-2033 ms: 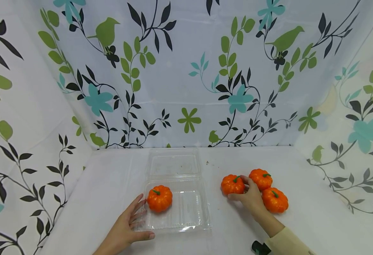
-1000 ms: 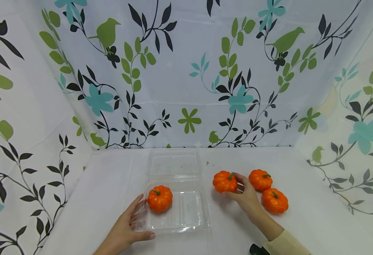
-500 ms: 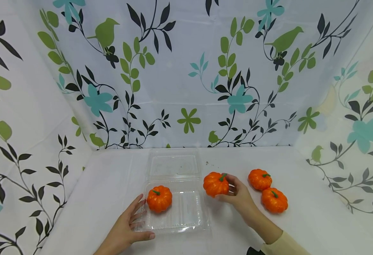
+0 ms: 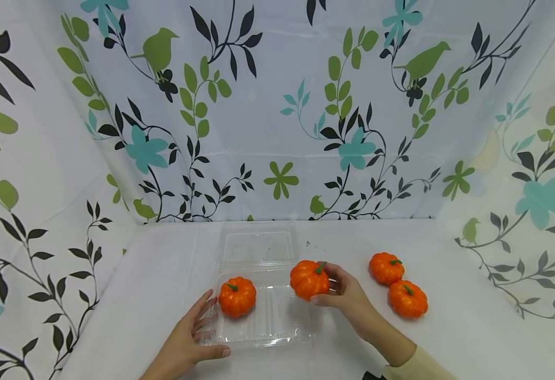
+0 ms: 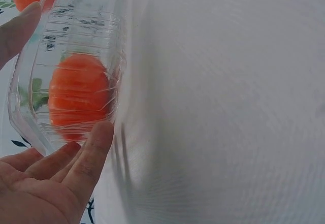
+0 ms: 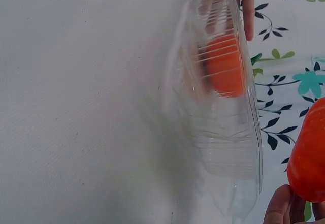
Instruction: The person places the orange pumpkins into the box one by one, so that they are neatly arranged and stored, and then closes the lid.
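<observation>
A clear plastic clamshell container [image 4: 277, 316] lies with its lid [image 4: 258, 245] folded back. Inside its left part sits an orange toy pumpkin [image 4: 237, 303] with a green stem. My left hand [image 4: 187, 338] rests against the container's front left corner, fingers spread along the left wall and thumb at the front edge. Through the clear wall the same pumpkin [image 5: 78, 92] shows in the left wrist view. My right hand [image 4: 351, 301] grips a second pumpkin [image 4: 308, 281] between thumb and fingers, over the container's right side. That pumpkin [image 6: 311, 153] is partly cut off in the right wrist view.
Two more orange pumpkins, one behind [image 4: 386, 267] and one in front [image 4: 408, 299], sit on the white table [image 4: 453, 348] to the right. A patterned curtain [image 4: 282, 105] with leaves and birds stands behind the table and along both sides.
My right hand has carried its pumpkin leftward, from beside the other two to over the container's right side. My left hand and the pumpkin in the container have stayed put.
</observation>
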`<state>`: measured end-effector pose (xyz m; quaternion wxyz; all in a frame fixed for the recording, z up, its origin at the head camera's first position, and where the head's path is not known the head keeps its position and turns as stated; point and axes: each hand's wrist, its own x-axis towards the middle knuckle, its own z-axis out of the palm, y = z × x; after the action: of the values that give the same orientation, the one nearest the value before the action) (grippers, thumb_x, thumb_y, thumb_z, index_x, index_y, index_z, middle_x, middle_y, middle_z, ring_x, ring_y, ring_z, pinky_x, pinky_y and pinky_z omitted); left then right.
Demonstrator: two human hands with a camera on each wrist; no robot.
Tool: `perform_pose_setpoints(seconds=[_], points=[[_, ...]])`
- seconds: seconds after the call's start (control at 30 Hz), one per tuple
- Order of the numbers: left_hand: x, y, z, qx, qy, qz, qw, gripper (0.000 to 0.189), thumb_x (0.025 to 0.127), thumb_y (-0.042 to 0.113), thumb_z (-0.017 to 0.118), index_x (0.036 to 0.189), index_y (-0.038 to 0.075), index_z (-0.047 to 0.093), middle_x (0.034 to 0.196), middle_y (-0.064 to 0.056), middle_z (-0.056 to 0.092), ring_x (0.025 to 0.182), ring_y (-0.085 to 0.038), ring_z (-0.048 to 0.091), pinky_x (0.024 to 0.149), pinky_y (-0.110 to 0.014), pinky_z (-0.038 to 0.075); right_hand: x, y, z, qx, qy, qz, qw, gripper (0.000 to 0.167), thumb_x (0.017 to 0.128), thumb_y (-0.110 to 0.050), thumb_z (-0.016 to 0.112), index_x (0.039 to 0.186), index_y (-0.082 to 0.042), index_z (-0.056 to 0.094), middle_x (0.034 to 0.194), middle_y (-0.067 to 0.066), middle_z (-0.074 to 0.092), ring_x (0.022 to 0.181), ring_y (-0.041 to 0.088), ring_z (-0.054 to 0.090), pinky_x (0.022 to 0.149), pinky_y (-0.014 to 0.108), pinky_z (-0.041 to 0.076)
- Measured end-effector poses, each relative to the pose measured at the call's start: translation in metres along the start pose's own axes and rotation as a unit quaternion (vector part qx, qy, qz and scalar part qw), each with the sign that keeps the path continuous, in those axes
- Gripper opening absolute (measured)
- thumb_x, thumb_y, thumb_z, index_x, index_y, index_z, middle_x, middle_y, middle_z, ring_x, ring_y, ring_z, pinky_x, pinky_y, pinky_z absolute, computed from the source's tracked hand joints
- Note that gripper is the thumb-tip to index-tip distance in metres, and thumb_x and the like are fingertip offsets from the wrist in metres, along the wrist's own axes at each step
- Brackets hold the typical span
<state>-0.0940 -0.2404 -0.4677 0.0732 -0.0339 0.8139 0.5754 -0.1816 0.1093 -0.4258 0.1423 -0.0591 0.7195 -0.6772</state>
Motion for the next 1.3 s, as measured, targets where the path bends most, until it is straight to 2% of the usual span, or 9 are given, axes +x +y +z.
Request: perform_pose_setpoints(seconds=[0.27, 0.67, 0.87, 1.17, 1.3], points=[[0.0, 0.0, 0.0, -0.006, -0.002, -0.002, 1.0, 0.119, 0.066, 0.018, 0.097, 0.161, 0.02, 0.025, 0.159, -0.017, 0.037, 0.137, -0.044, 0.045, 0.104, -0.055, 0.046, -0.001, -0.005, 0.007, 0.008, -0.015, 0.002, 0.9998, 0.078, 0.081, -0.011, 0.084, 0.148, -0.008, 0.045, 0.145, 0.014, 0.049, 0.123, 0.03, 0.055, 0.101, 0.041, 0.052], [-0.001, 0.0, -0.001, -0.02, -0.007, 0.016, 0.9996, 0.118, 0.067, 0.015, 0.096, 0.161, 0.019, 0.024, 0.159, -0.017, 0.037, 0.138, -0.043, 0.044, 0.106, -0.054, 0.045, 0.001, -0.006, 0.018, 0.021, -0.033, -0.005, 0.9992, 0.077, 0.082, -0.011, 0.083, 0.148, -0.007, 0.044, 0.144, 0.014, 0.049, 0.124, 0.03, 0.055, 0.103, 0.041, 0.05], [-0.002, 0.001, -0.001, -0.018, -0.005, 0.013, 0.9997, 0.118, 0.066, 0.016, 0.096, 0.161, 0.019, 0.025, 0.159, -0.017, 0.037, 0.138, -0.044, 0.044, 0.106, -0.054, 0.045, 0.005, -0.001, 0.023, 0.011, -0.027, -0.004, 0.9996, 0.078, 0.081, -0.011, 0.085, 0.147, -0.006, 0.045, 0.143, 0.015, 0.049, 0.122, 0.031, 0.056, 0.1, 0.04, 0.053], [-0.002, 0.002, 0.0, -0.014, -0.002, 0.005, 0.9999, 0.119, 0.065, 0.017, 0.097, 0.161, 0.019, 0.025, 0.159, -0.017, 0.037, 0.138, -0.044, 0.044, 0.106, -0.055, 0.045, 0.007, 0.005, 0.032, -0.007, -0.026, -0.024, 0.9993, 0.08, 0.078, -0.01, 0.087, 0.146, -0.005, 0.046, 0.14, 0.017, 0.051, 0.116, 0.031, 0.06, 0.095, 0.038, 0.056], [-0.002, 0.001, 0.0, -0.009, 0.0, 0.0, 1.0, 0.119, 0.065, 0.018, 0.097, 0.16, 0.02, 0.026, 0.159, -0.017, 0.038, 0.137, -0.044, 0.044, 0.106, -0.055, 0.045, 0.008, 0.006, 0.037, -0.051, -0.021, -0.04, 0.9977, 0.08, 0.077, -0.012, 0.088, 0.146, -0.006, 0.048, 0.138, 0.015, 0.053, 0.112, 0.029, 0.061, 0.096, 0.037, 0.055]])
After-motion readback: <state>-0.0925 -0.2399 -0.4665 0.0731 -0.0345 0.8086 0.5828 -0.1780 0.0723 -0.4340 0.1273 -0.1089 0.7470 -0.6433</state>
